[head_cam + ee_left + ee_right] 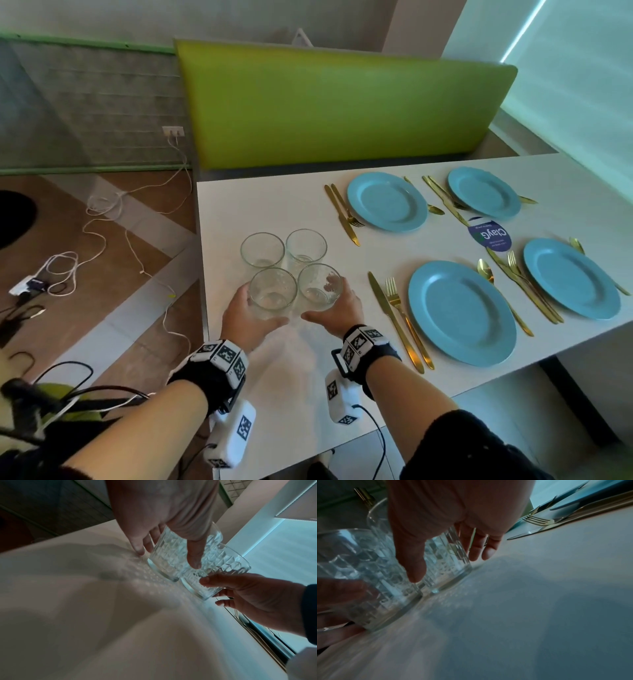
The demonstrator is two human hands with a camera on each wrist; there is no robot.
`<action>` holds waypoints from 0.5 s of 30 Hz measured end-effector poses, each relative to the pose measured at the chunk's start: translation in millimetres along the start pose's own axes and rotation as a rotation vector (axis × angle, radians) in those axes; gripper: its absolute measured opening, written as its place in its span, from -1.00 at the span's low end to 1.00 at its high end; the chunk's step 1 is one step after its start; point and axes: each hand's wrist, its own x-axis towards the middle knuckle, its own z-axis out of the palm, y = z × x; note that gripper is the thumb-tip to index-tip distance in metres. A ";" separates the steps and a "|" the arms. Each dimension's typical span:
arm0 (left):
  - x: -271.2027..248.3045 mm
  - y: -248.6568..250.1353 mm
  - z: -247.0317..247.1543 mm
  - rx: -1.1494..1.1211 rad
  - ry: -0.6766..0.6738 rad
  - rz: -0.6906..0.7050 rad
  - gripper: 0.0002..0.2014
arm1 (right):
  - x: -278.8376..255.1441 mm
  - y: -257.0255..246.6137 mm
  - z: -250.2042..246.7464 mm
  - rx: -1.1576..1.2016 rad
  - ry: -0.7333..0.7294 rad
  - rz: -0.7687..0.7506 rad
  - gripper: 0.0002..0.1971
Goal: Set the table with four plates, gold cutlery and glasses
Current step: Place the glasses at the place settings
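Observation:
Four clear patterned glasses stand bunched at the left end of the white table (236,205). My left hand (255,310) wraps the near-left glass (272,291) (168,561), thumb on its front. My right hand (330,306) (447,545) grips the near-right glass (320,286) (452,563). Both glass bases rest on the tabletop, almost touching each other. Two more glasses (262,250) (306,245) stand just behind. Four blue plates (387,202) (484,192) (462,311) (572,277) lie to the right, each flanked by gold cutlery (399,318).
A round blue sticker (489,236) lies between the plates. A green bench back (342,109) runs behind the table's far edge. White cables (102,212) and a charger trail over the floor on the left.

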 end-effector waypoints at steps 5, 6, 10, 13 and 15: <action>-1.0 4.5 2.4 0.070 -0.002 0.051 -0.16 | -1.2 2.8 -2.3 -0.018 0.013 0.019 -0.25; -1.9 5.8 2.7 0.091 -0.007 0.060 -0.16 | -1.4 4.2 -5.3 -0.020 0.014 0.025 -0.24; -6.7 19.9 9.5 0.137 -0.063 0.106 -0.16 | -4.1 5.6 -34.3 -0.036 0.060 0.033 -0.24; -10.1 40.5 21.9 0.145 -0.119 0.178 -0.17 | -4.6 7.1 -63.5 -0.039 0.140 0.040 -0.25; -12.7 58.3 33.5 0.151 -0.158 0.237 -0.18 | -3.8 9.2 -84.2 -0.022 0.200 0.056 -0.26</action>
